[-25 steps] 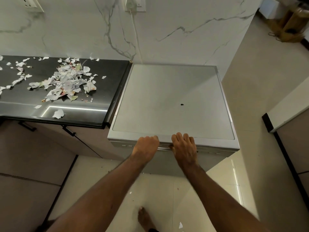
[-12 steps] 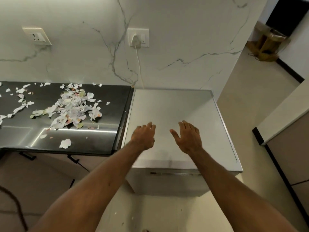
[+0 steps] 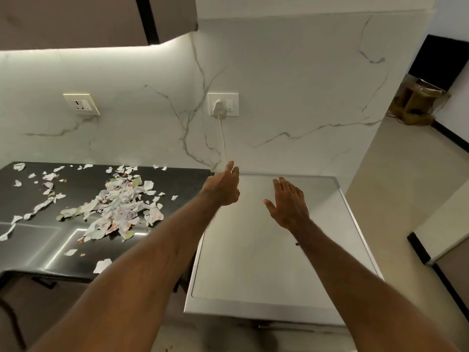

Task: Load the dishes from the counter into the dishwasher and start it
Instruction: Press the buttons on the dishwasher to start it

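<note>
The dishwasher is a grey freestanding box with a flat top, standing against the marble wall right of the black counter. Its door is closed and only the top strip of the front shows. My left hand is raised over the back left corner of its top, fingers loosely extended, holding nothing. My right hand hovers over the rear of the top with fingers spread, also holding nothing. No dishes show on the counter.
Torn paper scraps litter the black counter. A white plug sits in a wall socket above the dishwasher, its cord running down behind it. A second socket is further left. Beige floor lies to the right, with a bag at the far end.
Both hands left the front edge of the dishwasher top and rose up and back toward the wall. The camera tilted up, bringing in the sockets and upper cabinet.
</note>
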The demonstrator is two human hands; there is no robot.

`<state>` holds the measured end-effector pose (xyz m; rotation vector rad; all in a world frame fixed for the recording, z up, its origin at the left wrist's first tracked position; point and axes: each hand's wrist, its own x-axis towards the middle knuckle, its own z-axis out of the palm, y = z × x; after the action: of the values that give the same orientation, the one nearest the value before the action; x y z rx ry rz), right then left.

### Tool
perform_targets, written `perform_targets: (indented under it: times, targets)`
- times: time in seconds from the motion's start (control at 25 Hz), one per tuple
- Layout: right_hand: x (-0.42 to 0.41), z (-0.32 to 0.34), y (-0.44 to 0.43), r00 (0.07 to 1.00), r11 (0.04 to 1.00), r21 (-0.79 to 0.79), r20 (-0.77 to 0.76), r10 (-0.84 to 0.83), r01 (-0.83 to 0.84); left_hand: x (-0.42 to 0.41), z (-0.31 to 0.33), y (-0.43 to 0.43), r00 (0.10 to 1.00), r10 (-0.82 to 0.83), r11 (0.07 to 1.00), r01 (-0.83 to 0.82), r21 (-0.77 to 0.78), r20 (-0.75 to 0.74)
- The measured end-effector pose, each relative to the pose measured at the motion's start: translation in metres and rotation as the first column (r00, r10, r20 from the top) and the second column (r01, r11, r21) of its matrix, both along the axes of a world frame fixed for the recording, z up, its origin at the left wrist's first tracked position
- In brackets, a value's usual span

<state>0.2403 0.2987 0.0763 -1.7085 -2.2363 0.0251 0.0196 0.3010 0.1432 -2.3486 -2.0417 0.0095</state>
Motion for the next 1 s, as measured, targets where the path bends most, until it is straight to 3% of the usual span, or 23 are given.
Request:
perform_targets:
  times: [0.32, 1.0]
  targets:
    - [-0.031, 0.026, 0.087, 0.996, 0.995, 0.069, 0.037, 0.075, -0.078, -0.001, 0.019, 0.081, 0.995, 0.099, 0.993, -0.1, 0.066, 0.021]
    - [0.009, 0.025, 0.192, 0.992, 0.99, 0.072, 0.057, 0.114, -0.118, -0.005, 0.058, 0.24, 0.978, 0.201, 0.973, -0.194, -0.122, 0.054]
